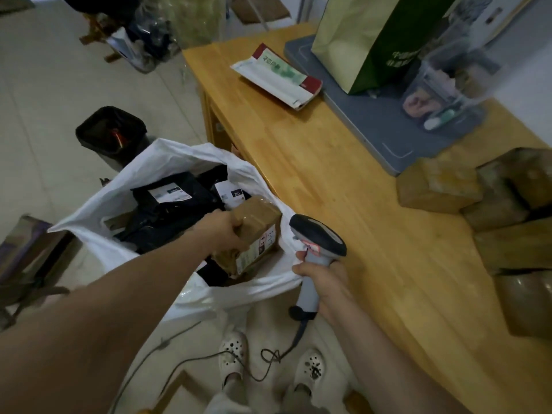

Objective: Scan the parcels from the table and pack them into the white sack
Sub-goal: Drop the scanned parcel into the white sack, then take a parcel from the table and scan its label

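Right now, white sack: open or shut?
Open. The white sack gapes, rim spread wide; black parcels show inside, and the left hand holds a brown box in its mouth.

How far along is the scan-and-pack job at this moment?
Done: several labelled black parcels already lie in the white sack.
In hand: the left hand grips a brown taped box at the sack's mouth, and the right hand holds the scanner.
Left: a pile of brown boxes sits on the table, and possibly the flat mailer at its far end.
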`<action>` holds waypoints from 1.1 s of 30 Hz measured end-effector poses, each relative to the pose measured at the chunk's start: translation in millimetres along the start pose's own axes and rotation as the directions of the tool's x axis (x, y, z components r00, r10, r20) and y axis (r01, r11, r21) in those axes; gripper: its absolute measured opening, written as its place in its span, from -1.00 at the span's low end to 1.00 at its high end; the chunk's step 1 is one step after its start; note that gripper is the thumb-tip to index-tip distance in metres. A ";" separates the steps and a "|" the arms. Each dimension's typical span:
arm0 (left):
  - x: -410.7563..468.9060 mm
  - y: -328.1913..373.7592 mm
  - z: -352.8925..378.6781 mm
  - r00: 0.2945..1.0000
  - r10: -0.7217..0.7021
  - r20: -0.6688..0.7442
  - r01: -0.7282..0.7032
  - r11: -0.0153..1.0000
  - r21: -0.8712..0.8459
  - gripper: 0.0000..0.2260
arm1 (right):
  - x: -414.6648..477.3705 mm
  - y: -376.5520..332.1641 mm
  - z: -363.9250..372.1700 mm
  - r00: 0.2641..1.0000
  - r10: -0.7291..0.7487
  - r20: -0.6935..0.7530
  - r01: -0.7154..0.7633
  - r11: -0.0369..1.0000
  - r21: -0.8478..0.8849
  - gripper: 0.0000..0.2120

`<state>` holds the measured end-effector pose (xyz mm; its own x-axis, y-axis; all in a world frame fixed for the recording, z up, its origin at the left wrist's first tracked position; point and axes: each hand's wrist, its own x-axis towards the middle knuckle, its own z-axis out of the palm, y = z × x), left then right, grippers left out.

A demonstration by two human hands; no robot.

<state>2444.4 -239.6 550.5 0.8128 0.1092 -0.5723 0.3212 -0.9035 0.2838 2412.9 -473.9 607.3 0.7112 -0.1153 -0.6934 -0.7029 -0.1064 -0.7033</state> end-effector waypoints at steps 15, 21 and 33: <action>8.1 -20.9 -36.9 0.985 0.152 0.079 -0.166 0.964 0.208 -0.59 | 3.3 -5.6 2.0 0.998 0.050 0.046 -0.051 0.999 0.010 -0.65; 6.9 -16.2 45.7 0.935 0.100 0.340 -0.180 0.961 0.211 -0.66 | 6.9 -1.2 -4.2 0.997 0.021 0.075 -0.015 0.997 -0.079 -0.79; -19.5 9.4 6.0 0.999 0.032 -0.029 -0.035 0.989 -0.145 -0.66 | -2.2 -20.6 -17.7 0.990 0.098 0.101 -0.096 0.995 -0.019 -0.68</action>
<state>2428.7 -252.7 559.7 0.8363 0.0927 -0.5404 0.3594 -0.8370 0.4127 2425.7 -488.9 626.0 0.6364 -0.0251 -0.7710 -0.7681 -0.1133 -0.6303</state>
